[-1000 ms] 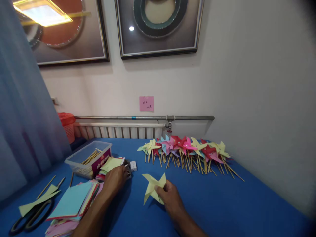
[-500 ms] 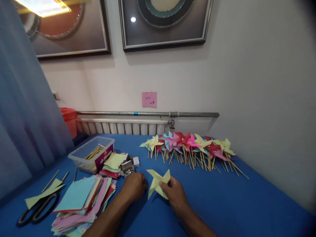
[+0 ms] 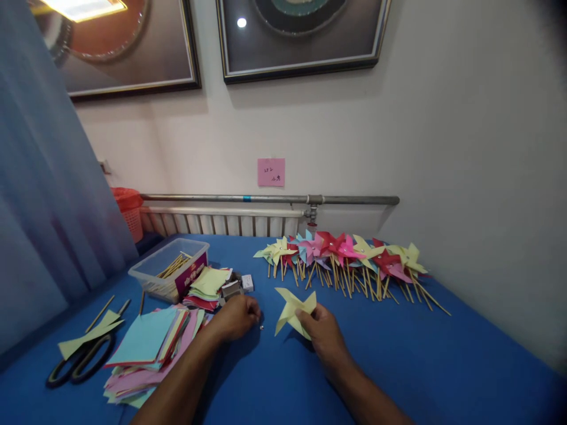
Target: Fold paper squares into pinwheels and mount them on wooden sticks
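Observation:
A pale yellow paper pinwheel [image 3: 290,311] is pinched at its folded centre by my right hand [image 3: 325,336], thumb on top. My left hand [image 3: 238,319] is at the table with its fingers curled in; whatever they may hold is hidden. Just right of its fingertips, a tiny shiny pin [image 3: 261,327] lies on the blue cloth. Behind the left hand stands a small open box [image 3: 231,288], partly covered by the hand, beside a small white box [image 3: 247,283].
Finished pinwheels [image 3: 336,251] on sticks lie in a row at the back right. At left are a stack of coloured paper squares [image 3: 144,336], smaller paper pieces [image 3: 209,282], scissors [image 3: 91,358] under yellow paper scraps [image 3: 91,335], and a plastic tub [image 3: 146,274] of sticks.
My left hand has drawn a little to the left, and the tiny pin now shows beside it. The right hand has shifted slightly right with the pinwheel. The view has tilted down a bit.

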A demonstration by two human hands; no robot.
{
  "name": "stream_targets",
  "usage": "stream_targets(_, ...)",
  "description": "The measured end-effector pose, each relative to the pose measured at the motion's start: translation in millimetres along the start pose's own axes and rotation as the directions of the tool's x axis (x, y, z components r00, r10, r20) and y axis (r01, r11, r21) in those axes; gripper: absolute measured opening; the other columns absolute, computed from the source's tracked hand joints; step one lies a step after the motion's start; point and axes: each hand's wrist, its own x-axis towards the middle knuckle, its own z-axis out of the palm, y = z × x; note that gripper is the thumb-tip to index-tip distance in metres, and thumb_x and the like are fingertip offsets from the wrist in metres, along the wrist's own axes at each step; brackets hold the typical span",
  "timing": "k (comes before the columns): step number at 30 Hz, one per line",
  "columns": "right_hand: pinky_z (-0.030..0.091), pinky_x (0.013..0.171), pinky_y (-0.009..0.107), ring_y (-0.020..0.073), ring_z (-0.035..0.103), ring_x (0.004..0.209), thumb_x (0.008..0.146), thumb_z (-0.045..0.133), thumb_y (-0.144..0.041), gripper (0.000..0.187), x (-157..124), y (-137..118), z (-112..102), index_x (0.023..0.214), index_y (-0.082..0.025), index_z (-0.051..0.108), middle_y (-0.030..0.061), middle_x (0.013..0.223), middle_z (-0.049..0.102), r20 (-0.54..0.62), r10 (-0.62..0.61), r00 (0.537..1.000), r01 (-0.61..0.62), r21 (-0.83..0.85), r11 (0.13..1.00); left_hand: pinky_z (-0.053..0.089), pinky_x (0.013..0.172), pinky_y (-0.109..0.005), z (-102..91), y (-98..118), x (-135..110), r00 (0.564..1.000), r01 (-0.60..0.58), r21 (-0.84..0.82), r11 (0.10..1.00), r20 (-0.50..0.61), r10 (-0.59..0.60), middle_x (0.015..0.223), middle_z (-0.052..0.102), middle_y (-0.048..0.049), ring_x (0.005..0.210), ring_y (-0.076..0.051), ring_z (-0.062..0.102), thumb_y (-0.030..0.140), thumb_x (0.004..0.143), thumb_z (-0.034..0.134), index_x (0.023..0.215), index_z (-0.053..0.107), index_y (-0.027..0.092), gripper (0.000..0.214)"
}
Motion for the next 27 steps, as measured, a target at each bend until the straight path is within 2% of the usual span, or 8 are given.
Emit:
stream_targets(8, 0.057, 0.068, 0.034, 0.03, 0.075, 0.082, 0.069, 0.079, -0.05, 0.046, -10.7, -14.0, 3.2, 0.1, -0.015, 0.078, 0.0096, 0.089, 0.082, 0.028, 0.007, 1.0, -0.007, -0.017, 1.0, 0.047, 0.07, -0.024, -2.8, 0.4, -5.3, 0.992, -0.098, -0.005, 0.995, 0.075, 0.098, 0.083, 0.079, -0.0011, 0.077, -0.017, 0.068, 0.009, 0.071, 0.057, 0.087, 0.079, 0.017, 0.028)
stream_targets(16, 0.058, 0.069, 0.037, 0.0308, 0.075, 0.08, 0.066, 0.079, -0.053, 0.051, -0.5, 4.8, 1.7, 0.099, -0.015, 0.078, 0.0109, 0.088, 0.082, 0.012, -0.01, 1.0, 0.01, 0.006, 1.0, 0.047, 0.078, -0.025, -2.5, 7.4, -7.7, 0.973, -0.209, 0.16, 0.965, 0.13, 0.189, 0.092, 0.081, -0.0016, 0.086, -0.019, 0.07, 0.007, 0.073, 0.058, 0.088, 0.081, 0.022, 0.031)
stream_targets(21, 0.057, 0.067, 0.035, 0.0316, 0.075, 0.083, 0.068, 0.077, -0.053, 0.052, -0.3, 6.2, 0.4, 0.104, -0.014, 0.077, 0.01, 0.085, 0.082, 0.031, -0.006, 1.0, 0.006, -0.006, 1.0, 0.046, 0.075, -0.026, -3.6, 11.8, -9.6, 0.984, -0.175, 0.208, 0.962, 0.066, 0.165, 0.093, 0.08, -0.0032, 0.086, -0.02, 0.069, 0.01, 0.074, 0.059, 0.087, 0.079, 0.021, 0.026)
stream_targets(27, 0.058, 0.068, 0.035, 0.0317, 0.076, 0.085, 0.07, 0.078, -0.052, 0.051, -2.8, 2.1, 0.3, 0.105, -0.015, 0.077, 0.0101, 0.087, 0.082, 0.048, 0.004, 0.999, -0.003, -0.012, 1.0, 0.047, 0.082, -0.029, -3.6, 12.1, -9.2, 0.981, -0.191, 0.259, 0.947, 0.075, 0.177, 0.098, 0.08, -0.0049, 0.096, -0.023, 0.07, 0.01, 0.074, 0.059, 0.087, 0.08, 0.021, 0.027)
